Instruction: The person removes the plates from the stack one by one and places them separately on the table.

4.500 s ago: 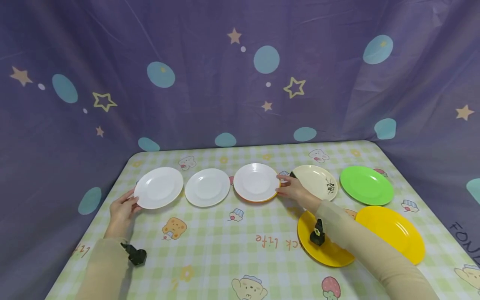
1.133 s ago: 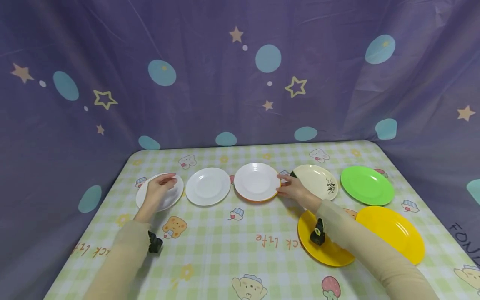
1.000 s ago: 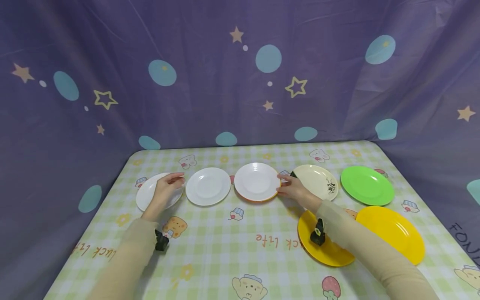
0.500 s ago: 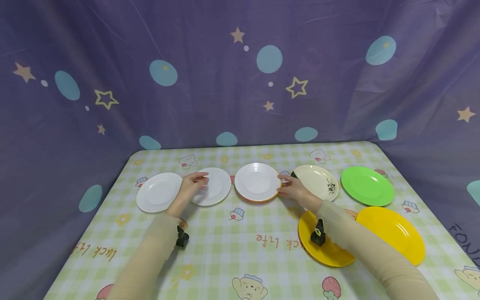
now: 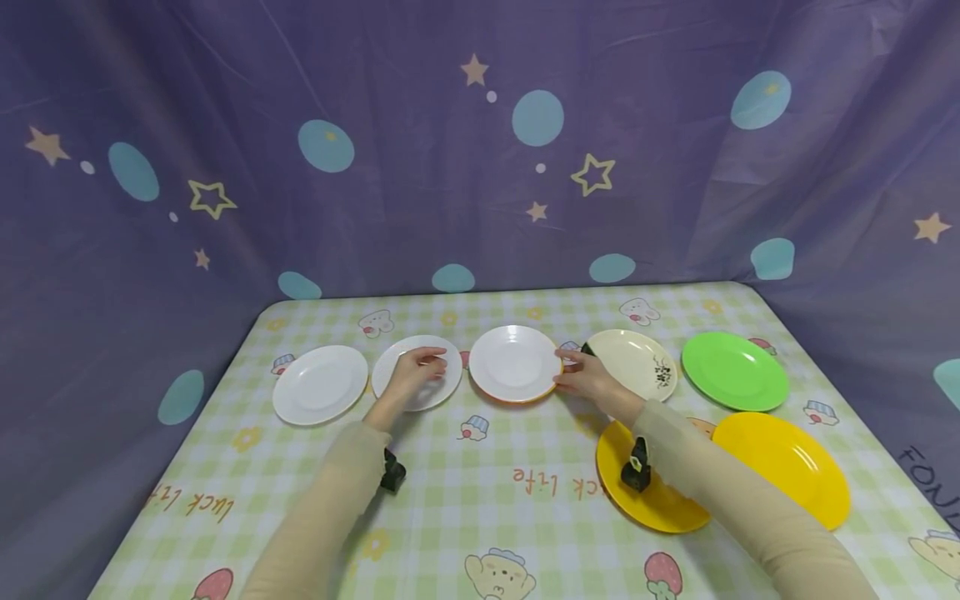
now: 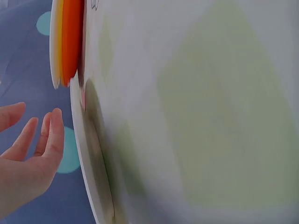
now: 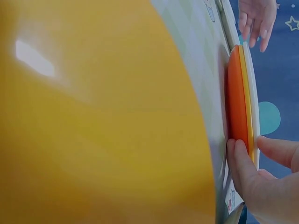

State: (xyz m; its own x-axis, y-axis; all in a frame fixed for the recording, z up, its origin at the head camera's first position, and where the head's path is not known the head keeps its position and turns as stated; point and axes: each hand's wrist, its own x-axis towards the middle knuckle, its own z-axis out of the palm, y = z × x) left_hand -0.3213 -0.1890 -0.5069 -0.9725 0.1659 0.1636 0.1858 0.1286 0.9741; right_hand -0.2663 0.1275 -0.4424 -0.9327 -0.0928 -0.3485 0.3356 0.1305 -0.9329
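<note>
My right hand pinches the right rim of a small plate stack, thumb above and fingers below. In the right wrist view that stack shows a white plate on top, a yellow plate beneath it and an orange plate at the bottom. To the left lies a single white plate, and my left hand hovers above it with fingers loosely bent and nothing held. The left wrist view shows a gap between the left hand's fingers and this plate. Another white plate lies farthest left.
Right of the stack lie a cream plate with a dark print and a green plate. Nearer stand two larger yellow plates, one partly under my right sleeve. A checked cloth covers the table; a purple curtain hangs behind.
My left hand has let go of the leftmost white plate, which now lies flat, and has moved right over the second white plate. The right hand has stayed at the stack.
</note>
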